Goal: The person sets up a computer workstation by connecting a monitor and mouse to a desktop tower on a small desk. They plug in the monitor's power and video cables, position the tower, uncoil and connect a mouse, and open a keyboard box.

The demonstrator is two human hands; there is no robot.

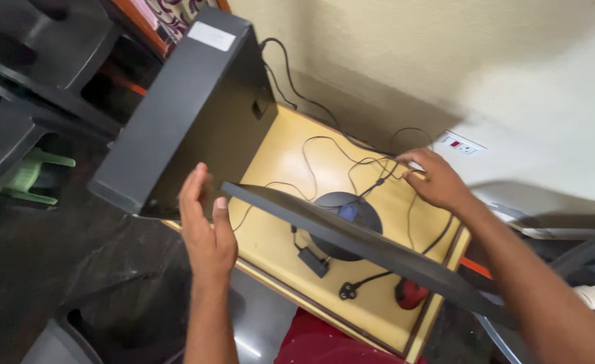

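The monitor (pixel 372 246) stands edge-on to me across the middle of the yellow desk (pixel 274 162), its round base (pixel 351 212) planted near the centre of the top. I have my left hand (pixel 206 226) open, palm flat against the monitor's left end with the fingers straight up, bracing rather than clasping. My right hand (pixel 436 178) is behind the screen near the desk's back edge, fingers pinched on the thin black cables (pixel 351 162) that loop there toward the white wall socket (pixel 461 143).

I judge I am at the cable-sorting step, steadying the screen while working the leads behind it. The next move calls for a firm brace on the left end, since a tug on the cables could swing the panel.

A black computer tower (pixel 183 108) leans over the desk's far left corner. A loose power plug (pixel 348 290) and a red mouse (pixel 412 293) lie near the front edge.
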